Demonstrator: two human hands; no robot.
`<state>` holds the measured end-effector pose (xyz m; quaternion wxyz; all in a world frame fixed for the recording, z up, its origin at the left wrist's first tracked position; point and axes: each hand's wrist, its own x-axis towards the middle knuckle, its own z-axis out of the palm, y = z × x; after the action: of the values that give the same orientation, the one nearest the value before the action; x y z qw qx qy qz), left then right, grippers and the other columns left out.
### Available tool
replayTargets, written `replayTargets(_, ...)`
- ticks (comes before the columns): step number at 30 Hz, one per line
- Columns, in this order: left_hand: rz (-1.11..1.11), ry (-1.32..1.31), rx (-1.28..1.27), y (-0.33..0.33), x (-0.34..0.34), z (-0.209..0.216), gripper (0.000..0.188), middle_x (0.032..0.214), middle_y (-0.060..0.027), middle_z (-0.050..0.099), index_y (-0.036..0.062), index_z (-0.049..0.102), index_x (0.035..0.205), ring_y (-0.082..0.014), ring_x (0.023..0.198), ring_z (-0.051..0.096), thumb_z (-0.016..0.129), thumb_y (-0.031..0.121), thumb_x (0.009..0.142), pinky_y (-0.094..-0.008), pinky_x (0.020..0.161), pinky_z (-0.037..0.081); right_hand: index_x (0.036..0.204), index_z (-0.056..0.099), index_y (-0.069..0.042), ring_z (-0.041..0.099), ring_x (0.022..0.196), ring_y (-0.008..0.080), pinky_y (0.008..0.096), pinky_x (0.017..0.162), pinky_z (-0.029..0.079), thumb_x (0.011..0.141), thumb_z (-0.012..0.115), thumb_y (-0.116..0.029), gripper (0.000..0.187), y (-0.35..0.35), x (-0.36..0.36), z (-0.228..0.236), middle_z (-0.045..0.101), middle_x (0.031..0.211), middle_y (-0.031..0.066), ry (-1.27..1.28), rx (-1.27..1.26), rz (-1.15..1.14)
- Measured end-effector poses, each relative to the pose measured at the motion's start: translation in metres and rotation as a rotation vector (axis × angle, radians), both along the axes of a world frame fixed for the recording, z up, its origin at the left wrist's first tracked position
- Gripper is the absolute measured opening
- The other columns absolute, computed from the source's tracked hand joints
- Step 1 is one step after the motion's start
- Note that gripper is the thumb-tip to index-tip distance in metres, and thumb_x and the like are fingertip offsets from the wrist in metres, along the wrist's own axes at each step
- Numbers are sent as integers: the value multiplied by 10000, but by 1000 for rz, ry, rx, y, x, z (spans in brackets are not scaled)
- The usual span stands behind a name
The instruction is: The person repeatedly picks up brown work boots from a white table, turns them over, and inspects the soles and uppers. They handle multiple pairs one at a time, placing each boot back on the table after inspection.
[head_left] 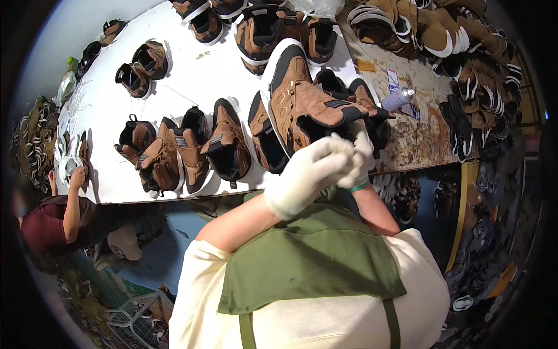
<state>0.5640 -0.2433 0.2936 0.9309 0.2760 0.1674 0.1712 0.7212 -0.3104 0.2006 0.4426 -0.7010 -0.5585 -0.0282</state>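
Note:
A brown high-top shoe (290,87) with a black toe cap and white sole is raised above the table, toe pointing away from me. My right hand (363,156), in a white knitted glove, closes on the heel end of its collar, its fingers partly covered. In front of it, my gloved left hand (311,173) has its fingers curled together beside the shoe's opening and against the right hand. Whatever is in the left fingers is hidden. More brown shoes (226,142) stand in a row left of my hands.
The white tabletop (192,75) carries more shoes along its far side. On a worn wooden table (418,136) to the right lie a spray can (398,99) and heaps of brown shoe parts (442,35). A co-worker (52,224) handles pale pieces at the left edge.

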Motion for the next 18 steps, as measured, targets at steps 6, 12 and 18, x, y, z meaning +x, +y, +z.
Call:
replayTargets(6,573,322,454,23,-79,-37,144,1013,-76,622,8,590,1050,-123,849,587,535,49,923,-264,796,493,1031,633,18,606,757,99,274,708,508,789,714,-52,265,32,-11,2,670,878,61,641,98,-72)
replayTargets(12,413,496,462,34,-87,-79,494,1244,-82,562,-21,448,1345,-148,1130,524,598,180,919,-285,957,430,984,610,10,603,748,109,272,709,504,780,725,-90,255,76,-29,27,652,848,57,676,28,36)
replayTargets(18,619,192,113,63,-65,-64,396,1174,-89,618,50,532,1255,-208,1033,607,487,326,974,-371,862,504,1134,620,-5,565,798,64,230,744,486,849,701,-101,312,120,-45,63,640,920,16,370,26,215)
